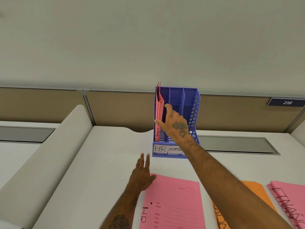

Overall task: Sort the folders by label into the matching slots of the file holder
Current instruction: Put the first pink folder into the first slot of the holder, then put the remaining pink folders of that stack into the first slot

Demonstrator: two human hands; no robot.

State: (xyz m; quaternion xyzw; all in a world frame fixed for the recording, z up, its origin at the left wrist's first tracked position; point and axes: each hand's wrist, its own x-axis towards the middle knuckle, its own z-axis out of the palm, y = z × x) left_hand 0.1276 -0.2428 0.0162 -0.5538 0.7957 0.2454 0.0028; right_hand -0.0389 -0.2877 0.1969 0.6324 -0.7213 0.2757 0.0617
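A blue file holder (pixel 195 100) stands upright at the back of the white desk (pixel 105 154). Its front labels read HR (pixel 159 148) and ADMIN (pixel 175 149); my forearm hides the third. Pink folders (pixel 159 103) stand in the left HR slot. My right hand (pixel 176 123) reaches into the holder, thumb across the folders' front edge and fingers on their right side. My left hand (pixel 140 176) lies flat on the desk with fingers apart, its thumb at the corner of a pink folder marked HR (pixel 173 204). To the right lie an orange folder (pixel 257 192) and pink folders marked FINANCE (pixel 290 199).
A tan partition runs behind the desk, with a dark sign reading 216 (pixel 287 102). A grey recessed channel (pixel 239 144) sits in the desk to the right of the holder. A white curved divider (pixel 57 146) rises along the left side.
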